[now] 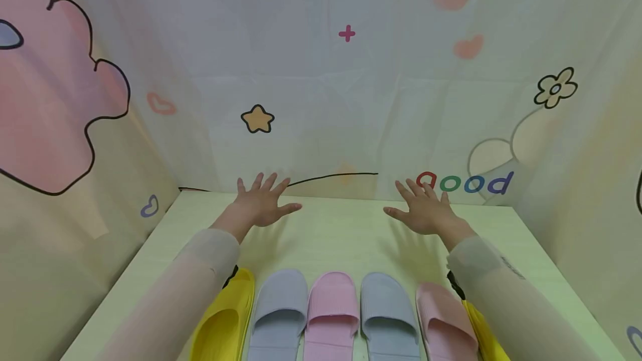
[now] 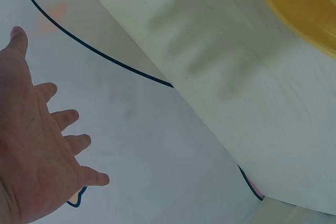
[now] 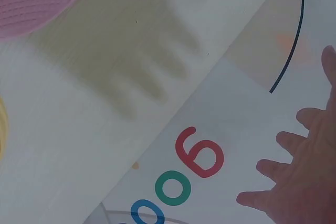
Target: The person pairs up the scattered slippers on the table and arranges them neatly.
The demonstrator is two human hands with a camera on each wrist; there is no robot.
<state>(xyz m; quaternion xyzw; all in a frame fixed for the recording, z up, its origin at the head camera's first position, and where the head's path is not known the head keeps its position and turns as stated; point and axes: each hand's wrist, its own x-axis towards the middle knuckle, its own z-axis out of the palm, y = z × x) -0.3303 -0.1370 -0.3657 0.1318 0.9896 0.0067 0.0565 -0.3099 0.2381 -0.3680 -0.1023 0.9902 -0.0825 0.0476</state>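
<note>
Both hands hover over the far part of the table, fingers spread, holding nothing. My left hand [image 1: 259, 205] is left of centre and my right hand [image 1: 423, 209] right of centre; each casts a shadow on the tabletop. Nearer the front lies a row of slippers: a yellow slipper [image 1: 220, 322] partly under the left forearm, a lilac-grey slipper [image 1: 280, 294], a pink slipper [image 1: 333, 297], a blue-grey slipper [image 1: 387, 297] and a salmon-pink slipper [image 1: 441, 305]. Another yellow slipper [image 1: 482, 330] is mostly hidden by the right sleeve. Neither hand touches a slipper.
The pale table [image 1: 341, 233] meets a printed curtain [image 1: 321, 99] along its back edge. More printed cloth hangs close on the left and right sides. Coloured letters [image 1: 463, 184] are printed low on the back cloth, behind the right hand.
</note>
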